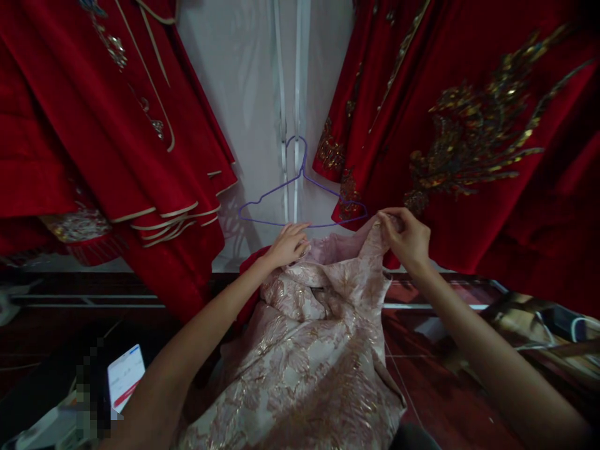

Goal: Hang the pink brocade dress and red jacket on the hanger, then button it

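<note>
A pale pink brocade dress (309, 350) with gold leaf patterns hangs down in front of me. My left hand (288, 245) has its fingers curled on the dress's upper edge, close under the bottom bar of a purple wire hanger (300, 187). My right hand (407, 237) pinches the dress's right shoulder and lifts it toward the hanger's right end. The hanger's hook is raised against a white wall panel (253, 94). Something red shows behind the dress near my left wrist.
Red velvet garments with gold embroidery hang at the left (94, 125) and the right (469, 137). A dark red tiled floor (445, 400) lies below. A lit phone screen (124, 375) sits at the lower left, and shiny packaged items (529, 325) lie at the right.
</note>
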Motion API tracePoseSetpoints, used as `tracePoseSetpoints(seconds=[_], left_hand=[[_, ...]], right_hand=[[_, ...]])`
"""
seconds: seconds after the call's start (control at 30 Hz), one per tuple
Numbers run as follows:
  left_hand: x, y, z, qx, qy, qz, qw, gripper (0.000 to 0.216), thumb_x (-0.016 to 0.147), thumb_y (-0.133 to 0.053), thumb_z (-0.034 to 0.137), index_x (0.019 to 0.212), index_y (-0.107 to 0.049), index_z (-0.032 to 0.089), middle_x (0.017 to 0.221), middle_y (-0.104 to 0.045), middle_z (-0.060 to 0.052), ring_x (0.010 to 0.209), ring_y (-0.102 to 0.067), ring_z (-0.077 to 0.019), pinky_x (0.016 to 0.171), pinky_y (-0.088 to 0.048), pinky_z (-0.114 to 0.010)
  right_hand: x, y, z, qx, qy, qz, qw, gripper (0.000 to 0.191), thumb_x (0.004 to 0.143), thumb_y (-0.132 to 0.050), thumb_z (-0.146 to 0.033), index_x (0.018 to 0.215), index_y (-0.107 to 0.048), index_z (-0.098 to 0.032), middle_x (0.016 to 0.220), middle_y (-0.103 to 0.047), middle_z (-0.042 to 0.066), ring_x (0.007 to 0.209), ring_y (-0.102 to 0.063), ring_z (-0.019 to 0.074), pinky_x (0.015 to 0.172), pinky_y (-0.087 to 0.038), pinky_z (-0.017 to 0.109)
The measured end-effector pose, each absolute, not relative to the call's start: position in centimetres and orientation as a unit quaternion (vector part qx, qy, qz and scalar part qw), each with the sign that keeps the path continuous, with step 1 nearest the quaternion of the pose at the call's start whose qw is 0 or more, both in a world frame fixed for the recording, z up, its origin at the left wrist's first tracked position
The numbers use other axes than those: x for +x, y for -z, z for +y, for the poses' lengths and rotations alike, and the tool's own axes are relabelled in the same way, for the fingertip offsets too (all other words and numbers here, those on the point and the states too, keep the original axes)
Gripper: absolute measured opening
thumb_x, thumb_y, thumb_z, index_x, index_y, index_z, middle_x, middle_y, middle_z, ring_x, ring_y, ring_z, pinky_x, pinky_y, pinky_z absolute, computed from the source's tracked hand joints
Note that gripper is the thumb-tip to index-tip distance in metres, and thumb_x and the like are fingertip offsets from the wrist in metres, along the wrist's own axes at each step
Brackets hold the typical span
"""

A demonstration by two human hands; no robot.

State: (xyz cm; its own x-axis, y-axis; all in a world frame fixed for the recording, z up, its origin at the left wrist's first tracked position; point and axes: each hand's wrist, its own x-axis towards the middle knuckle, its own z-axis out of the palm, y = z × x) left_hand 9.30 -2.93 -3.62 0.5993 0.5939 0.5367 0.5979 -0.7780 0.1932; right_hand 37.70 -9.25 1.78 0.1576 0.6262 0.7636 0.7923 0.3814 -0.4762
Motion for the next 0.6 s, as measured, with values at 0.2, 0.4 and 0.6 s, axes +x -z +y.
tracePoseSetpoints(seconds=[0.2,0.4,0.6], left_hand=[[8.8,4.3,-4.0,-0.871,0.358,-0.334,-0.041,0.019,0.089,-0.039,0.029,0.085,-0.056,0.02,0.126,-0.056,-0.007,0.118,-0.048,-0.0189,0.107,-0.026,-0.043],[8.5,3.7,-4.5,-0.863,0.38,-0.324,-0.071,0.018,0.088,-0.041,0.028,0.084,-0.056,0.02,0.12,-0.06,-0.007,0.113,-0.052,-0.0191,0.102,-0.031,-0.042],[8.9,3.4,-4.8,-0.86,0.385,-0.321,-0.094,0.017,0.087,-0.044,0.029,0.082,-0.058,0.02,0.12,-0.06,-0.007,0.111,-0.053,-0.0202,0.101,-0.034,-0.042]], right_hand=[[43.0,-0.7,-7.9,-0.613,0.132,-0.589,0.51,0.034,0.084,-0.047,-0.046,0.098,-0.066,-0.022,0.093,-0.069,0.009,0.084,-0.064,0.0286,0.077,-0.047,0.04],[42.8,-1.4,-7.3,-0.603,0.113,-0.597,0.517,0.034,0.084,-0.046,-0.048,0.097,-0.067,-0.024,0.093,-0.069,0.009,0.083,-0.064,0.0304,0.076,-0.047,0.042],[39.7,-3.5,-7.0,-0.561,0.104,-0.632,0.524,0.036,0.085,-0.045,-0.048,0.095,-0.066,-0.021,0.09,-0.069,0.009,0.08,-0.063,0.0265,0.075,-0.047,0.038]])
